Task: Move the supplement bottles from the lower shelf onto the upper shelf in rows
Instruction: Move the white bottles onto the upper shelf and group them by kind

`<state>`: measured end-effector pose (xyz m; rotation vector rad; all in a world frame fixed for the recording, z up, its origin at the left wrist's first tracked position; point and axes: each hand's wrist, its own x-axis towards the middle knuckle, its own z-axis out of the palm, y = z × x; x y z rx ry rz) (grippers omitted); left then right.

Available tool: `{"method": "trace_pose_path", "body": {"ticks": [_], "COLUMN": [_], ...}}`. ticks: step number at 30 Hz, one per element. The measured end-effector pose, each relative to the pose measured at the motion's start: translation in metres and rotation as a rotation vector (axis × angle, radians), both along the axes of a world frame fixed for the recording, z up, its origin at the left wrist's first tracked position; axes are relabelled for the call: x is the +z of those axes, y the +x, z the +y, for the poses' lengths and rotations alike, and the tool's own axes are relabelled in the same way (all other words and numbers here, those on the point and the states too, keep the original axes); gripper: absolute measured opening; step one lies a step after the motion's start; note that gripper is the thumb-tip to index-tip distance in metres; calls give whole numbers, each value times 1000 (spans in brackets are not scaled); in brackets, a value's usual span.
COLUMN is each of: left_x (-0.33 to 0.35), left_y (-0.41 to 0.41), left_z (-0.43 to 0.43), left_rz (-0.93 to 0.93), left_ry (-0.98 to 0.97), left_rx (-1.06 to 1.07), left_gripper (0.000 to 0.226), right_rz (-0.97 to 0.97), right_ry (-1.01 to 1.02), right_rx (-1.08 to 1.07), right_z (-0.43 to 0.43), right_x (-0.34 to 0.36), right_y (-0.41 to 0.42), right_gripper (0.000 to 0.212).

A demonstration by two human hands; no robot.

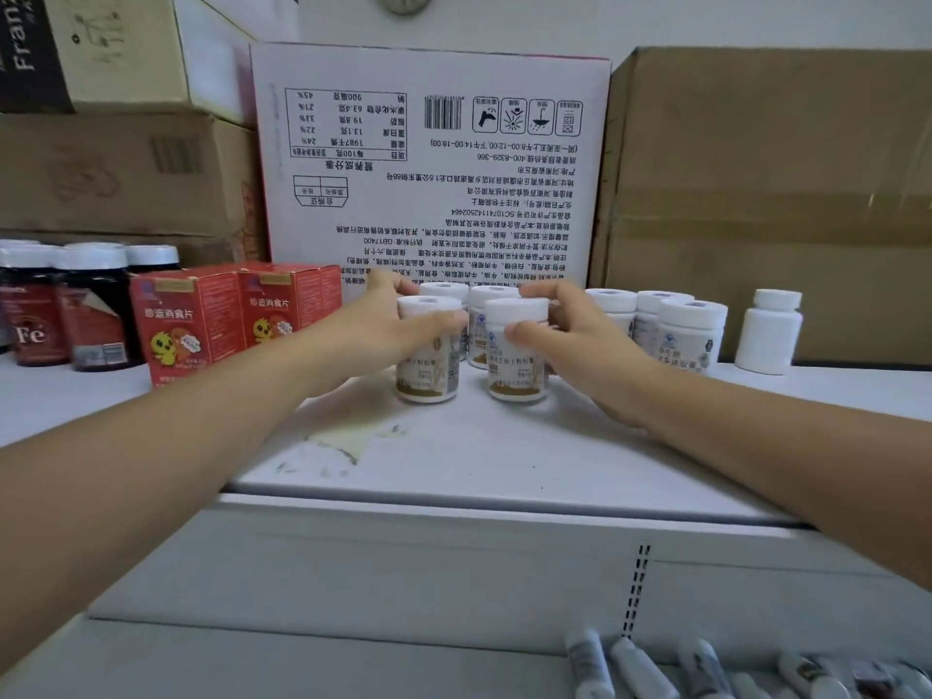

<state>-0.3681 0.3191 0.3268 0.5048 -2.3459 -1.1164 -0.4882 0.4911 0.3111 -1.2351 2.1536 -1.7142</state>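
Supplement bottles (pixel 515 345), white-capped, clustered four together mid upper shelf (pixel 454 446), two in front, two behind, all upright. Left hand (pixel 383 325) wrapped round the front-left bottle, thumb across its cap edge. Right hand (pixel 575 340) cupping the front-right bottle, thumb pressed to its label, fingers curled behind. More white-capped bottles (pixel 681 330) just right of the cluster, a plain white one (pixel 769 330) farther right. Red boxes (pixel 232 315) and dark bottles (pixel 65 305) off left. Printed carton (pixel 433 164) standing behind. Tubes (pixel 706 668) lying on the lower shelf (pixel 302 663).
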Motion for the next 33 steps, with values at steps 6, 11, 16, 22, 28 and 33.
{"method": "trace_pose_path", "body": {"ticks": [6, 11, 16, 22, 28, 33], "left_x": [-7, -9, -10, -14, -16, -10], "left_y": [5, 3, 5, -1, -3, 8], "left_z": [-15, -19, -21, -25, -30, -16], "left_rz": [-41, 11, -103, -171, -260, -455], "left_ry": [-3, -72, -283, -375, -452, -617], "left_rx": [-138, -123, -91, -57, -25, 2], "left_gripper": [65, 63, 43, 22, 33, 42], "right_rz": [168, 210, 257, 281, 306, 472], "right_ry": [16, 85, 160, 246, 291, 507], "right_rx": [-39, -128, -205, -224, -255, -208], "right_z": [3, 1, -2, -4, -5, 5], "right_x": [-6, -7, -8, -11, -10, -2], "right_y": [-6, -8, -10, -13, -11, 7], "right_gripper": [58, 64, 62, 58, 53, 44]}}
